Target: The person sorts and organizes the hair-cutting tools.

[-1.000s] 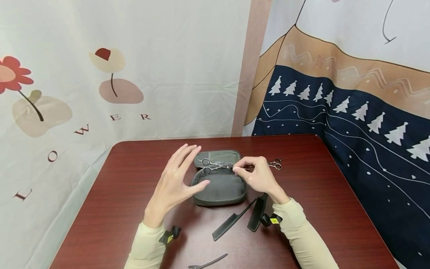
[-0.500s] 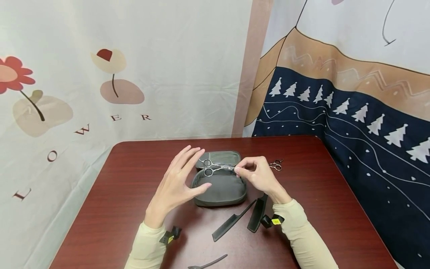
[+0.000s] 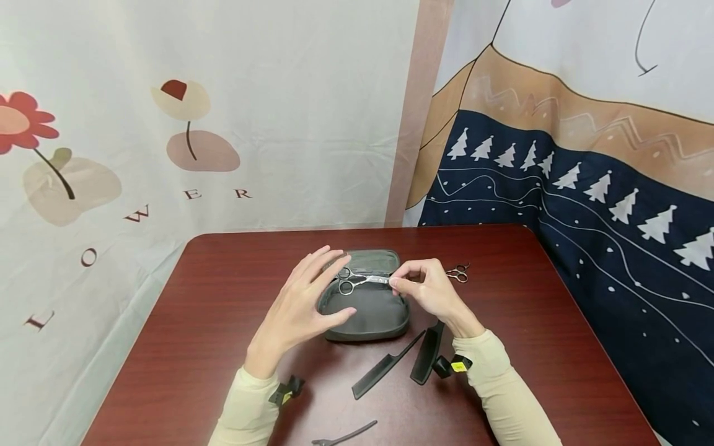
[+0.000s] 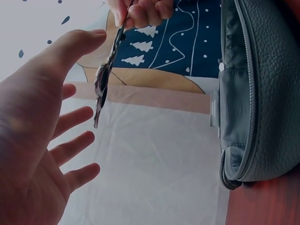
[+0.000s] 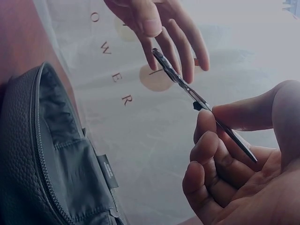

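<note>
My right hand [image 3: 431,292] pinches a pair of silver scissors [image 3: 375,279] by the blades, between thumb and fingers. The finger loops point left, toward my left hand [image 3: 301,303], whose fingers are spread with the thumb apart. In the left wrist view the scissors' handles [image 4: 101,86] hang close to the left fingertips, apparently without contact. Beneath the scissors lies a dark grey zip case [image 3: 365,322], unzipped with its lid folded back. The right wrist view shows the scissors [image 5: 187,89] slanting out from the right thumb and its grey lining [image 5: 77,173].
A second pair of scissors [image 3: 458,274] lies behind the right hand, partly hidden. Nearer are a narrow black comb [image 3: 379,374] and a wider black comb [image 3: 427,356]. A small thin dark tool [image 3: 348,433] lies at the front of the reddish-brown table [image 3: 223,297].
My left hand has shifted slightly right, closer to the scissors' finger loops. The right hand keeps its pinch on the scissors and has moved very little.
</note>
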Available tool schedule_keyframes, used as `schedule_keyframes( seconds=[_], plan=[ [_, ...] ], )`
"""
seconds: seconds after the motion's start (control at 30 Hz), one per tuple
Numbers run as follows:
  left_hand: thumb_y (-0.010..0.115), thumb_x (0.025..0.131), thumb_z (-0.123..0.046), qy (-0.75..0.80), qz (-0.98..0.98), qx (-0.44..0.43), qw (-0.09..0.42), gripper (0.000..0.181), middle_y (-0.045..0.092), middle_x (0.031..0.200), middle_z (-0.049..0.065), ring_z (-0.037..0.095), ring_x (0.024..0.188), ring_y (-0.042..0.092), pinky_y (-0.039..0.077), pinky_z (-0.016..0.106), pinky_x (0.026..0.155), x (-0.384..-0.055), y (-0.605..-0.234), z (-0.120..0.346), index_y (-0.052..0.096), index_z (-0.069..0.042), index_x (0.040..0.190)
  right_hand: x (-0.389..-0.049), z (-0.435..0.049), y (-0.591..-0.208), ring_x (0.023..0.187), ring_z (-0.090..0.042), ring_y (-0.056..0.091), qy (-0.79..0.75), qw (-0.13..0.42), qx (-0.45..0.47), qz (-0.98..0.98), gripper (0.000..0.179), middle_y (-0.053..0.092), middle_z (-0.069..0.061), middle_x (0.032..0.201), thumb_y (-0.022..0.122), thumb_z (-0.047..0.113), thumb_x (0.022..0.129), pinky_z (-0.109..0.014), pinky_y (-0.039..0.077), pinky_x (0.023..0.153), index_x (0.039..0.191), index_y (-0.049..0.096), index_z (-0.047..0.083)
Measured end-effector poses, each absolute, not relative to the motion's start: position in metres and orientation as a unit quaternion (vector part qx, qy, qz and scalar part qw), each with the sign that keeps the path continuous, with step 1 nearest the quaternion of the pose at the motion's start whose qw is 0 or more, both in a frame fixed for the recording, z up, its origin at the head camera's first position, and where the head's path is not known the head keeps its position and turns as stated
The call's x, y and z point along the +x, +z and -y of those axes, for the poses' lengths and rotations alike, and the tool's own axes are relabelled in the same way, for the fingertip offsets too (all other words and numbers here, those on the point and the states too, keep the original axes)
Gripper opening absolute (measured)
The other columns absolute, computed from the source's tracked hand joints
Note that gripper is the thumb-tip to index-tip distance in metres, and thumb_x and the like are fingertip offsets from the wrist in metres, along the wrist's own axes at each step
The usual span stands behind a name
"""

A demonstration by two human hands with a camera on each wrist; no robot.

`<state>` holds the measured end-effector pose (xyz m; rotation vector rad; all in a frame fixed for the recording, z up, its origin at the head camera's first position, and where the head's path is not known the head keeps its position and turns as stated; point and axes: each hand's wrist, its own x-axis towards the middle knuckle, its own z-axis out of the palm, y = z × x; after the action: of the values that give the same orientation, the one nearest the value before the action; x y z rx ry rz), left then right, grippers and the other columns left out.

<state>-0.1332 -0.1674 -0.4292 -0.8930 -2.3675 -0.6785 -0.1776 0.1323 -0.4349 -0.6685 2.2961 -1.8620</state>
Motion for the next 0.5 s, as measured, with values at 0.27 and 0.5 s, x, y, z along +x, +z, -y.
schedule_keyframes(
  seconds=[0.27,0.5],
  plan=[
    [0.103,0.079,-0.034,-0.22,0.871,-0.351,0.263,0.079,0.071,0.151,0.012,0.037,0.145,0.065,0.048,0.063,0.129,-0.133,-0.4334,0.162,0.072,-0.01,0.148,-0.1777,-0.1319,-0.4352,0.063,-0.017,0.056,-0.612,0.061,-0.219,-0.757,0.015,0.072,0.003,0.071,0.075,0.002,0.102,-0.022,0.042,0.055,0.095,0.08,-0.01],
    [0.101,0.082,-0.028,-0.206,0.869,-0.36,0.269,0.064,0.077,0.139,0.01,0.033,0.13,0.073,0.056,0.058,0.12,-0.1337,-0.436,0.1605,0.078,-0.009,0.138,-0.1782,-0.1315,-0.4369,0.062,-0.008,0.055,-0.609,0.065,-0.22,-0.759,0.013,0.072,-0.024,0.077,0.075,0.003,0.102,-0.022,0.042,0.053,0.094,0.082,-0.004]
  ],
)
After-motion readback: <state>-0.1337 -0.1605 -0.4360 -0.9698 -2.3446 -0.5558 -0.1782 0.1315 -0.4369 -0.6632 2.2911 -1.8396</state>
